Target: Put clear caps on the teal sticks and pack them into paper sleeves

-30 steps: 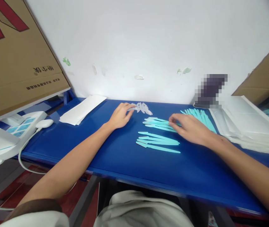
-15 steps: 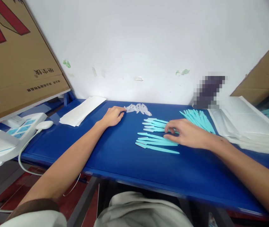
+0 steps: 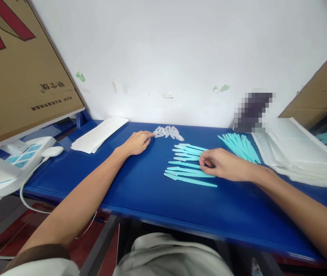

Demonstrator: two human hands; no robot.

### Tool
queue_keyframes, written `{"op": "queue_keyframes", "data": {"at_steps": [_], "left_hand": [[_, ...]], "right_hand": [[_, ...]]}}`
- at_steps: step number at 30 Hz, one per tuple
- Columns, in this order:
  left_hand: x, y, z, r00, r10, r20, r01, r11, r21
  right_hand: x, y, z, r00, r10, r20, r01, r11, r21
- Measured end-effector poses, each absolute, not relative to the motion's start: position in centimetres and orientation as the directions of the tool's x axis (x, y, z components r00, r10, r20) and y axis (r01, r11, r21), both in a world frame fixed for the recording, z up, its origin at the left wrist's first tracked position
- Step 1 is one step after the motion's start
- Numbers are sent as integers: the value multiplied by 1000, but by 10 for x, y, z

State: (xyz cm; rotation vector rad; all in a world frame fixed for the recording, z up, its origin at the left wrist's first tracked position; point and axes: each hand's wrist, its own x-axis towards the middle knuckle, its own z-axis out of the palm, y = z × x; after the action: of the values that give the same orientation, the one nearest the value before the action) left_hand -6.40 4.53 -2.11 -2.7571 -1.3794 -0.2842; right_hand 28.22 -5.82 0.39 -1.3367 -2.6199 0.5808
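Note:
Several turquoise eyebrow razors [image 3: 190, 181] lie in a loose column on the blue table, blades toward the left. My right hand [image 3: 219, 163] is over their right ends, its thumb and forefinger pinched on the end of one eyebrow razor [image 3: 182, 164] in the middle of the column. My left hand [image 3: 138, 142] rests on the table with fingers stretched out, fingertips at the left edge of a small pile of clear plastic blade caps [image 3: 169, 132]. Whether a fingertip touches a cap is hard to make out.
More turquoise razors [image 3: 239, 147] lie heaped behind my right hand. Clear plastic bags [image 3: 304, 153] are stacked at the right, white paper sheets [image 3: 100, 134] at the left. A power strip [image 3: 25, 161] with a white cable and a large cardboard box [image 3: 22, 76] stand farther left.
The thumb and forefinger of my right hand have closed on a razor's end, and that razor has shifted slightly. My left hand stays beside the caps.

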Motion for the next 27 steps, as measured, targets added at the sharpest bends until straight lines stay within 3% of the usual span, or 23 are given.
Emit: {"op": "queue_keyframes", "data": {"at_steps": [6, 10, 16, 22, 27], "left_hand": [[-69, 43, -11, 550, 818, 171, 801, -574, 171], [-69, 40, -5, 417, 892, 177, 848, -451, 279], [-74, 36, 4, 271, 961, 54, 942, -276, 189], [-61, 31, -6, 397, 905, 156, 909, -411, 74], [-45, 25, -15, 553, 811, 188, 804, -579, 132]], "right_hand": [[277, -58, 1, -538, 841, 53, 790, 525, -318], [278, -58, -2, -526, 839, 138, 778, 540, -320], [281, -56, -7, -461, 857, 231, 755, 516, -404], [279, -60, -1, -457, 844, 279, 763, 534, -364], [276, -63, 3, -503, 836, 219, 775, 549, -314]]}}
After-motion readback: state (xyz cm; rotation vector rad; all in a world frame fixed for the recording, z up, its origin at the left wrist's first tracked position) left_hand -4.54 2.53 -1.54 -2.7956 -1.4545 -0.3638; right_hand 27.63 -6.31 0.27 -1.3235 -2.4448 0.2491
